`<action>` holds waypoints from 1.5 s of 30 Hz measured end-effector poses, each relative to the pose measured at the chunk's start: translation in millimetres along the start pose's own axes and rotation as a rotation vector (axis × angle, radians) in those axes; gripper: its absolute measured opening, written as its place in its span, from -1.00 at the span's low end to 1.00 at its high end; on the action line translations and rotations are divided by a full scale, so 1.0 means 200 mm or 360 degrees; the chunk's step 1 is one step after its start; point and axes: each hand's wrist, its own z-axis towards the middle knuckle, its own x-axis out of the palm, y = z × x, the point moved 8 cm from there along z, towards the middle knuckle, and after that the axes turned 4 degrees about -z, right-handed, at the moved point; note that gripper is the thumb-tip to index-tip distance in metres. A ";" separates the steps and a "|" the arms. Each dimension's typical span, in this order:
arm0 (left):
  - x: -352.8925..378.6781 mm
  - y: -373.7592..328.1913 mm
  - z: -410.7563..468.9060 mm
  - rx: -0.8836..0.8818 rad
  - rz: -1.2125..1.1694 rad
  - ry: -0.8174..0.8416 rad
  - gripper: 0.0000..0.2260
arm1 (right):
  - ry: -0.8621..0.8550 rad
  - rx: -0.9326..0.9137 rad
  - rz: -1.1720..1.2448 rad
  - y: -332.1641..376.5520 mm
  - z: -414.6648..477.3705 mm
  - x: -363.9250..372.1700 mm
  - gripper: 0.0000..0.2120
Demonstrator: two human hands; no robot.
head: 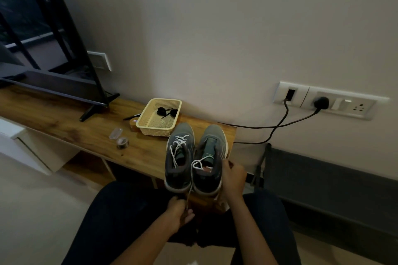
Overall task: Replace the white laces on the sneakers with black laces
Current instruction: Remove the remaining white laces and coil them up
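L hand fingers pinched on the white lace, pulled taut off the R sneaker; R hand fingers curled round that sneaker's side, both sneakers on bench edge, black laces in basket

2 sneakers: grey-green uppers, dark grey collars, white soles | laces: white | basket: pale yellow, fine mesh pattern | coiled laces inside: black | table: brown wood grain | wall: off-white | cables: black
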 end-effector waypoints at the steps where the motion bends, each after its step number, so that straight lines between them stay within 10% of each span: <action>1: 0.02 -0.01 0.02 -0.0026 0.0012 0.0049 -0.88 | -0.0009 0.0135 0.0075 -0.04 0.01 -0.01 -0.65; 27: 0.06 -0.01 0.15 0.0002 -0.0088 0.0003 -0.78 | 0.0184 0.0391 0.0250 -0.10 0.02 0.04 -0.77; 31: 0.04 -0.05 0.05 0.0353 0.0601 0.0055 -0.85 | 0.0205 0.0344 0.0265 -0.07 0.02 0.04 -0.75; 38: 0.27 -0.56 -0.52 0.2362 0.1832 -0.0157 -0.87 | 0.0203 0.0091 0.0244 0.06 0.05 0.02 -0.77; 45: 0.58 -0.60 -0.29 0.1817 0.3225 -0.0034 -0.77 | 0.0357 -0.0192 -0.0182 0.07 0.06 0.09 -0.71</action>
